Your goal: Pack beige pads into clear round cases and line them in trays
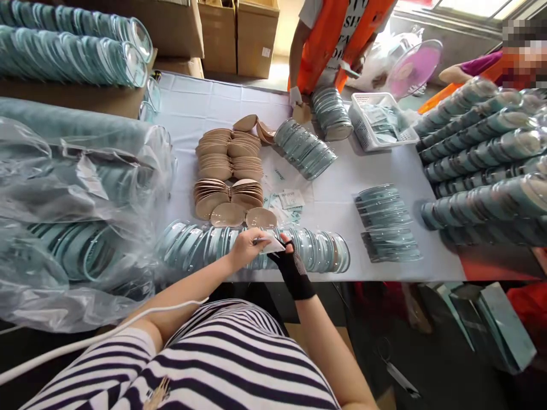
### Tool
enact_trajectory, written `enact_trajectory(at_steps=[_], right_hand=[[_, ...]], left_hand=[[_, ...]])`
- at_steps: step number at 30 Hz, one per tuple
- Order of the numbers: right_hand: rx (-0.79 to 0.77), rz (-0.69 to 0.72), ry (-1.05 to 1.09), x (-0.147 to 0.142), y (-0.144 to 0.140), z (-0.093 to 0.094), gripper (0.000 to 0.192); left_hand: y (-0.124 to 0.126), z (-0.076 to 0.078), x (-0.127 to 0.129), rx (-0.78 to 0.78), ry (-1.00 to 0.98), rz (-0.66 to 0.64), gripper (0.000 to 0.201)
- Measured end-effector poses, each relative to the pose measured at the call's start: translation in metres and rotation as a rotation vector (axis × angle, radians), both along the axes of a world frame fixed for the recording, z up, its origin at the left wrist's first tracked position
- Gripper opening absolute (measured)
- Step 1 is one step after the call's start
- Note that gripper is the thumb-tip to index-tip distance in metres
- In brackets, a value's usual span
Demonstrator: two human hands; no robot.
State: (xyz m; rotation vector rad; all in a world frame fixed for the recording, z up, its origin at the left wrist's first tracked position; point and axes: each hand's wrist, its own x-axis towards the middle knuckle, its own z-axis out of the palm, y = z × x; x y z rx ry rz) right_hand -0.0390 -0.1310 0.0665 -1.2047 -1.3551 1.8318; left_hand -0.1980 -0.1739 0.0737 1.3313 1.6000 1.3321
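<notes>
My left hand, bare, pinches a small white card at its left end. At the card's other end is my right hand, in a black fingerless glove, its thumb and fingers closed on the edge. Both hands are above a long row of clear round packages with pale green bands, lying along the table's near edge. Just beyond the hands sit beige moulded cups, nested in paired stacks. Loose printed cards and small bags lie to their right.
A co-worker in an orange vest stands across the white table. A white basket holds flat packets. More package rows stand at right, and plastic-wrapped ones at left. A white cable crosses my left arm.
</notes>
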Motion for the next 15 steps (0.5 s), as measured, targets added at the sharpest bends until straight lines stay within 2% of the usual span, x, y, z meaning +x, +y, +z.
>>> enact_trajectory(at_steps=[2, 4, 6, 7, 8, 10, 13, 15], right_hand=[[0.029, -0.111, -0.082, -0.003, -0.015, -0.001, 0.039], [0.074, -0.246, -0.229, -0.005, -0.022, -0.002, 0.031], [0.084, -0.357, -0.309, -0.006, -0.027, 0.000, 0.031], [0.082, -0.392, -0.318, -0.005, -0.030, 0.002, 0.031], [0.077, -0.404, -0.322, -0.003, -0.033, 0.004, 0.031], [0.080, -0.401, -0.340, 0.001, -0.038, 0.008, 0.028], [0.205, -0.369, -0.443, 0.009, -0.032, 0.015, 0.020], [0.389, -0.322, -0.534, 0.014, -0.018, 0.025, 0.014]], left_hand=[[0.002, -0.009, -0.006, -0.061, -0.063, 0.019, 0.036], [0.023, -0.021, -0.020, -0.076, -0.088, -0.027, 0.035], [0.053, -0.030, -0.039, -0.111, 0.011, -0.067, 0.024], [0.070, -0.033, -0.050, -0.171, 0.135, -0.069, 0.023], [0.085, -0.035, -0.060, -0.284, 0.278, -0.103, 0.025], [0.112, -0.040, -0.075, -0.557, 0.492, -0.339, 0.021], [0.136, -0.049, -0.093, -0.518, 0.576, -0.507, 0.021], [0.141, -0.048, -0.101, -0.460, 0.618, -0.505, 0.031]])
